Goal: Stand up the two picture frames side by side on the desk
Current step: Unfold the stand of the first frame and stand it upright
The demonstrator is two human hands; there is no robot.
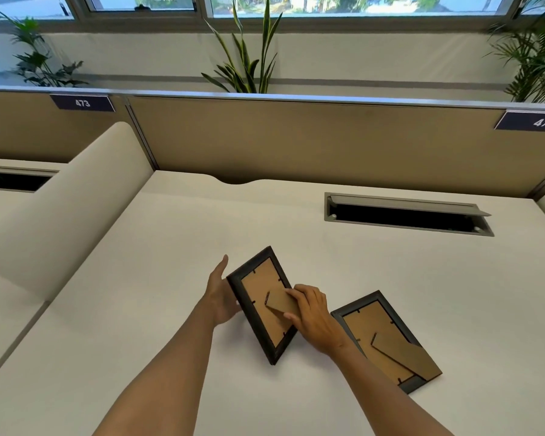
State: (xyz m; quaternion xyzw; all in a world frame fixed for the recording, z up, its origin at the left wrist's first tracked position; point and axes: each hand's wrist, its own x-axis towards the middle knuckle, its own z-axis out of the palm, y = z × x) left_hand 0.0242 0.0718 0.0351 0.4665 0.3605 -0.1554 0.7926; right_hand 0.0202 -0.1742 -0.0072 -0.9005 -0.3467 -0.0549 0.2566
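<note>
Two dark picture frames with brown cardboard backs are on the white desk (pixel 343 265). The left frame (pixel 258 287) is tilted up, its back towards me, one corner near the desk. My left hand (pixel 219 294) holds its left edge from behind. My right hand (pixel 312 316) pinches the cardboard stand flap (pixel 280 302) on its back. The second frame (pixel 387 341) lies face down on the desk to the right, its stand flap folded flat, partly under my right wrist.
An open cable hatch (pixel 406 215) is set in the desk at the back right. A tan partition (pixel 296 140) runs along the far edge, with plants behind it. A curved cream divider (pixel 76 196) stands on the left.
</note>
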